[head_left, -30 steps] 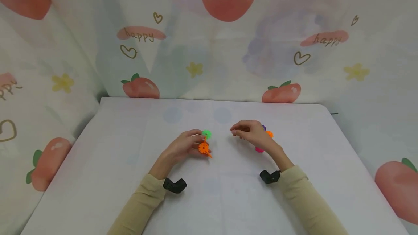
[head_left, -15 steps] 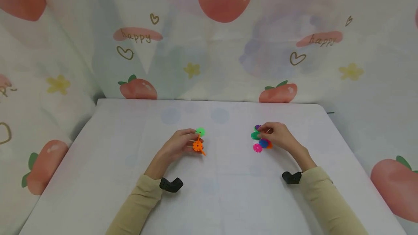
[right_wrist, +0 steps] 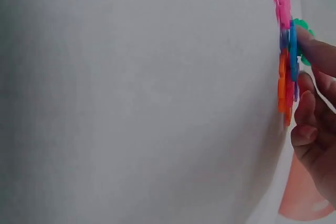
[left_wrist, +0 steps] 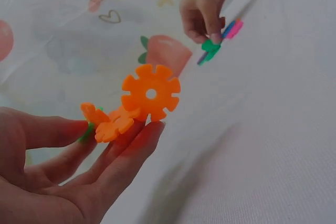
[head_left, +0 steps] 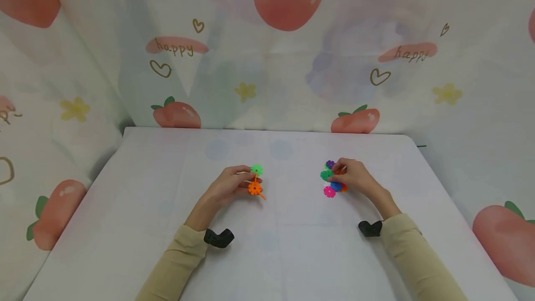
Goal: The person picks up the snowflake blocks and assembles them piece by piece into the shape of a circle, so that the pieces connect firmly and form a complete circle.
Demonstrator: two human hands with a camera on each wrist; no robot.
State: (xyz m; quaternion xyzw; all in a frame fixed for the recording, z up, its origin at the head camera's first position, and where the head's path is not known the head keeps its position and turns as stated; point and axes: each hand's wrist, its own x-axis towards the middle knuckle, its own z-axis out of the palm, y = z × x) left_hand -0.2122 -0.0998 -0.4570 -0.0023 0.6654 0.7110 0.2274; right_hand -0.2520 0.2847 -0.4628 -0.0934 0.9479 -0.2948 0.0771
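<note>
My left hand holds a cluster of joined notched plastic discs, like snowflake building pieces. Orange discs make up most of it, and a light green disc sits at its far end. In the left wrist view the thumb and fingers grip the cluster's lower part, above the table. Over a small pile at the right, my right hand pinches a dark green disc between thumb and fingers. Around it lie a pink disc, a blue disc and a purple disc; my fingers partly cover orange ones.
Both hands are over a white-covered table. A patterned cloth with fruit prints hangs behind its far edge and along the sides. A black wrist mount is on the left wrist, and another black mount on the right.
My right hand has moved right, from near the table's middle to the pile of discs, and now pinches the dark green one. The left hand still holds its cluster, almost unmoved.
</note>
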